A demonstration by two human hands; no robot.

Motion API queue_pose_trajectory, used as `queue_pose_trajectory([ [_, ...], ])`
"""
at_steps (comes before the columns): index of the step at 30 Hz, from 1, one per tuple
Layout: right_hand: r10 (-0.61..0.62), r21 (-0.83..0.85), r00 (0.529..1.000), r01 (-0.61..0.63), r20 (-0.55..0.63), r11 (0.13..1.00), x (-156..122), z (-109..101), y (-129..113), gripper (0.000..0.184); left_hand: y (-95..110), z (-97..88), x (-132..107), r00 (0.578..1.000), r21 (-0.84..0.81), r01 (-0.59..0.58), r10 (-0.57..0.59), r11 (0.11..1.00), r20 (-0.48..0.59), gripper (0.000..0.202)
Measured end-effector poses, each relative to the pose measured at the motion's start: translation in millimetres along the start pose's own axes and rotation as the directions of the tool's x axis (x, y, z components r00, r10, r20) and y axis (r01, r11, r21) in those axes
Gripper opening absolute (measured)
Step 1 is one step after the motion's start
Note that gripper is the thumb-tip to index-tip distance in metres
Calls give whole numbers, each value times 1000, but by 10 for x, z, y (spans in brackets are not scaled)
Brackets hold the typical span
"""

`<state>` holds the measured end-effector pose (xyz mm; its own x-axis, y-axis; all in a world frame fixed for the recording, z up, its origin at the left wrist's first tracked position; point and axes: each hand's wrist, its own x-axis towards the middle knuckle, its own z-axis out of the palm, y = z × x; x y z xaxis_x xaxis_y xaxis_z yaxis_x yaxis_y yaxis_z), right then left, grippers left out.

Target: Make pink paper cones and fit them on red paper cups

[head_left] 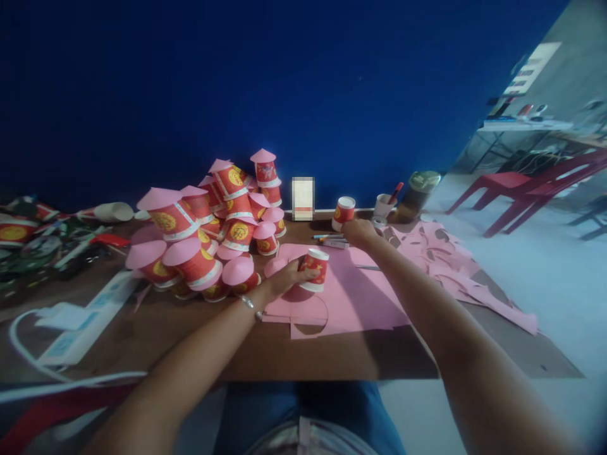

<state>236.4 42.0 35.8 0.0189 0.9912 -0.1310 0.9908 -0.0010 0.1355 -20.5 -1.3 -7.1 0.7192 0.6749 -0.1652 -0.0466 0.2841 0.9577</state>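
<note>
My left hand (293, 275) is wrapped around a red paper cup (318, 264) with a white rim and gold print, held upright over sheets of pink paper (351, 297). Farther forward, my right hand (361, 232) is closed, its fingertips turned away; what they grip, if anything, is hidden. Right beside it stands another red paper cup (344, 212). Several pens (328, 236) and a small pale tube (336, 244) lie just left of my right hand. A round outline or cut disc (308, 309) shows in the pink paper below the held cup.
On the left, red cups with pink cone roofs (190, 259) are piled up. A white power strip (90, 322) with cables lies nearer. Pink paper scraps (441, 259) cover the right side. A white cup with a red pen (385, 205) and a jar (420, 189) stand by the blue wall.
</note>
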Motion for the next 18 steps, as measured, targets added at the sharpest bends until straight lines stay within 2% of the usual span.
queue_pose_trajectory([
  [6,12,56,1000,-11,-28,998,-49,52,37,28,47,19,18,1000,-46,-27,27,999,1,58],
  [10,38,130,991,-21,-131,991,-155,56,33,27,71,57,78,998,-34,-58,59,998,30,56],
  [14,84,252,964,-18,-253,967,-350,61,13,30,6,37,154,995,-92,-94,98,991,36,47],
  [18,128,433,942,20,-309,901,-466,196,20,26,-91,-28,184,993,-146,-108,112,983,21,53],
])
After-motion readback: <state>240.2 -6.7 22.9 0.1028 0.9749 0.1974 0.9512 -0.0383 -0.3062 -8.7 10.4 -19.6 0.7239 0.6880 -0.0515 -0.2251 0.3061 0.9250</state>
